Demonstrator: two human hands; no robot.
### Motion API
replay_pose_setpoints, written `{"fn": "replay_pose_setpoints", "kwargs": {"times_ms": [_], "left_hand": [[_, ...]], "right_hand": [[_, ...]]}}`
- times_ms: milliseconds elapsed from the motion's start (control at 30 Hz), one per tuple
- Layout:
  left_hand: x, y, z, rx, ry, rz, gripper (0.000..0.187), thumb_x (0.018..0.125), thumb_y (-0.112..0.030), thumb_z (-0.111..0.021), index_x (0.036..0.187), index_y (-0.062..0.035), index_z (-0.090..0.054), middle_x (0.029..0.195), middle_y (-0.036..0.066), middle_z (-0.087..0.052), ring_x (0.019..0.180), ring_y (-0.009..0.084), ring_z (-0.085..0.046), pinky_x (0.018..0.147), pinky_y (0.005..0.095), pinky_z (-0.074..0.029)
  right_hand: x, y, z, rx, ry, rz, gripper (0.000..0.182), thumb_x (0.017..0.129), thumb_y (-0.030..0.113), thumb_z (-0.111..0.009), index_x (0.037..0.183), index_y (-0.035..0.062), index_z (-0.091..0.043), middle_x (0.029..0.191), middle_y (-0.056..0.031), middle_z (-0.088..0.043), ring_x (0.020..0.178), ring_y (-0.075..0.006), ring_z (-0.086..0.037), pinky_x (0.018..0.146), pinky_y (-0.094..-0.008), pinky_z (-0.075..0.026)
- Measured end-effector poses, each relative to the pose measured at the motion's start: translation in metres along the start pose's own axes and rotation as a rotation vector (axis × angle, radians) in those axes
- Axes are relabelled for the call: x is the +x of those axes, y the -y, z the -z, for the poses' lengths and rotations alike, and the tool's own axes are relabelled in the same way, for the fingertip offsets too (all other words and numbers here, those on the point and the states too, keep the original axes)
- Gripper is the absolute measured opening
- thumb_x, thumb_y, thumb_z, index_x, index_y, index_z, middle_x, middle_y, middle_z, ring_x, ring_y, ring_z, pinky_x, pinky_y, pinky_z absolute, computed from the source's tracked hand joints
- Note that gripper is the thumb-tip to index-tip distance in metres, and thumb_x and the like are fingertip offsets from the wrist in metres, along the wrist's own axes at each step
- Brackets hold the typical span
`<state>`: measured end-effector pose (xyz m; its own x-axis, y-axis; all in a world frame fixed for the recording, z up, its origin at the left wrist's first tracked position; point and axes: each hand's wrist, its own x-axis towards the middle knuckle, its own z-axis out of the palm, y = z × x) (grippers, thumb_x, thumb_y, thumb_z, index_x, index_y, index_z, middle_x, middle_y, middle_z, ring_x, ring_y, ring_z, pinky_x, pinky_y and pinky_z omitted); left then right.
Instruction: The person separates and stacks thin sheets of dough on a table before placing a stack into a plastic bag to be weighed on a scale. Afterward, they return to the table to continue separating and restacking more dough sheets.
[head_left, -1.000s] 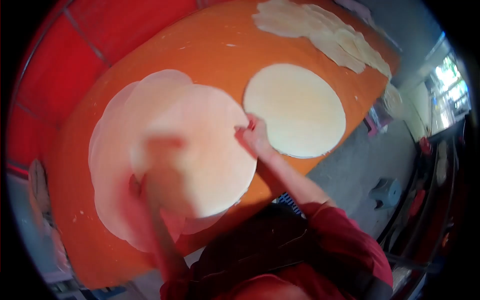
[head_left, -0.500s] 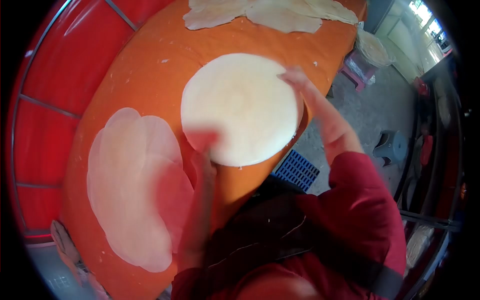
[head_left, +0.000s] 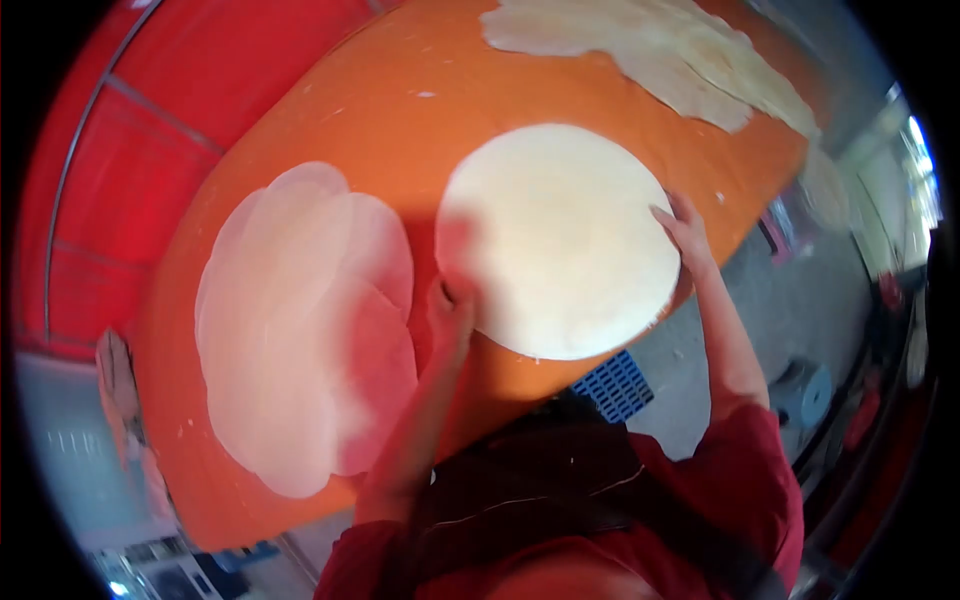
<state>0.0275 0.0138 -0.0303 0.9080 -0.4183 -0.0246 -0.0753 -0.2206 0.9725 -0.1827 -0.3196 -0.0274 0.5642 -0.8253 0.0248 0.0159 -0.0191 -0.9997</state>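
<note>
A thick, round, off-white disc that looks like a stack of thin dough sheets (head_left: 560, 240) lies on the orange-covered table in front of me. At its right rim, my right hand (head_left: 686, 232) has the thumb over the top edge and the fingers around the side. Against the lower left rim is my left hand (head_left: 452, 308), its fingers curled in and slightly blurred. To the left, thin translucent round sheets (head_left: 270, 330) overlap in a spread pile, with a red shade across their right side.
More thin sheets (head_left: 640, 45) lie spread at the table's far side. The orange tabletop (head_left: 400, 130) borders a red panelled wall (head_left: 240, 70). On the floor are a blue plastic crate (head_left: 615, 388) and a grey-blue stool (head_left: 803, 392).
The view has turned, so the table and sheets appear shifted. My left hand's fingers have curled in at the disc's left rim; my right hand stays at the right rim.
</note>
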Motion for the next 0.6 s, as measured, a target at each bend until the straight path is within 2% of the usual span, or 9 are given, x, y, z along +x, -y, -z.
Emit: {"fn": "replay_pose_setpoints", "kwargs": {"times_ms": [67,167,300,333,400,433,533,567,600], "left_hand": [[-0.001,0.011,-0.018,0.193,-0.158,-0.120,0.027,0.069,-0.002,-0.053,0.094,0.0006,-0.047,0.080,0.009,-0.049,0.073,0.0180,-0.049,0.066,0.0306,-0.041],[-0.001,0.037,-0.032,0.466,-0.357,-0.276,0.032,0.070,0.002,-0.049,0.102,-0.0014,-0.046,0.079,0.004,-0.049,0.063,0.0120,-0.048,0.061,0.0258,-0.042],[0.004,0.022,-0.013,0.082,-0.014,0.048,0.037,0.066,-0.001,-0.054,0.102,-0.0003,-0.046,0.079,0.009,-0.053,0.070,0.0179,-0.053,0.065,0.0294,-0.044],[0.001,0.002,0.002,-0.024,0.067,0.097,0.037,0.064,-0.003,-0.056,0.099,-0.0003,-0.046,0.076,0.011,-0.054,0.071,0.0201,-0.054,0.065,0.0309,-0.044],[-0.008,-0.025,0.031,-0.099,-0.079,0.124,0.024,0.067,-0.006,-0.061,0.088,-0.0042,-0.050,0.073,0.007,-0.055,0.066,0.0138,-0.054,0.059,0.0284,-0.043],[-0.008,-0.019,0.057,0.026,-0.016,0.030,0.032,0.070,-0.004,-0.060,0.099,-0.0027,-0.047,0.083,0.007,-0.054,0.074,0.0139,-0.053,0.065,0.0286,-0.044],[-0.014,0.038,0.124,-0.158,-0.186,-0.103,0.031,0.074,-0.002,-0.059,0.103,-0.0014,-0.049,0.092,0.007,-0.053,0.082,0.0139,-0.053,0.071,0.0285,-0.045],[-0.020,0.056,0.145,-0.309,-0.302,-0.132,0.027,0.074,-0.002,-0.059,0.100,-0.0016,-0.051,0.092,0.006,-0.053,0.082,0.0139,-0.053,0.071,0.0284,-0.045],[-0.029,0.062,0.180,-0.546,-0.357,0.001,0.023,0.074,-0.002,-0.059,0.096,-0.0019,-0.052,0.090,0.006,-0.054,0.082,0.0138,-0.053,0.071,0.0278,-0.045]], "right_hand": [[-0.004,0.003,-0.006,0.221,-0.032,-0.075,0.052,0.076,0.006,-0.060,0.121,-0.0042,-0.037,0.120,-0.0123,-0.046,0.112,-0.0194,-0.043,0.093,-0.0285,-0.035],[-0.001,-0.003,-0.005,0.146,-0.032,-0.100,0.048,0.078,0.004,-0.056,0.121,-0.0042,-0.038,0.120,-0.0120,-0.046,0.110,-0.0195,-0.044,0.091,-0.0291,-0.037],[-0.024,0.055,-0.029,0.102,0.130,-0.100,0.043,0.079,0.005,-0.053,0.119,-0.0052,-0.042,0.118,-0.0127,-0.048,0.105,-0.0183,-0.047,0.088,-0.0291,-0.039],[-0.008,0.035,-0.013,0.015,0.202,-0.021,0.038,0.079,0.005,-0.054,0.115,-0.0045,-0.046,0.109,-0.0119,-0.053,0.097,-0.0166,-0.051,0.083,-0.0273,-0.041],[0.032,0.014,0.018,-0.508,0.216,0.041,0.018,0.075,0.009,-0.057,0.091,-0.0008,-0.056,0.078,-0.0030,-0.058,0.072,-0.0132,-0.053,0.059,-0.0263,-0.043],[0.019,0.057,-0.022,-0.993,-0.009,0.347,0.010,0.073,0.007,-0.055,0.081,0.0022,-0.055,0.067,-0.0033,-0.055,0.062,-0.0126,-0.052,0.053,-0.0285,-0.041],[0.062,0.072,-0.071,-1.285,0.064,0.582,0.010,0.070,0.003,-0.052,0.080,0.0028,-0.055,0.064,-0.0110,-0.055,0.057,-0.0197,-0.055,0.052,-0.0310,-0.042],[0.059,0.085,-0.112,-1.124,0.191,0.769,0.012,0.068,0.001,-0.049,0.079,0.0021,-0.055,0.064,-0.0168,-0.054,0.059,-0.0295,-0.056,0.053,-0.0343,-0.043],[0.043,0.095,-0.162,-1.109,0.326,0.739,0.011,0.069,0.001,-0.050,0.079,0.0019,-0.055,0.064,-0.0145,-0.054,0.060,-0.0245,-0.055,0.053,-0.0318,-0.042]]}}
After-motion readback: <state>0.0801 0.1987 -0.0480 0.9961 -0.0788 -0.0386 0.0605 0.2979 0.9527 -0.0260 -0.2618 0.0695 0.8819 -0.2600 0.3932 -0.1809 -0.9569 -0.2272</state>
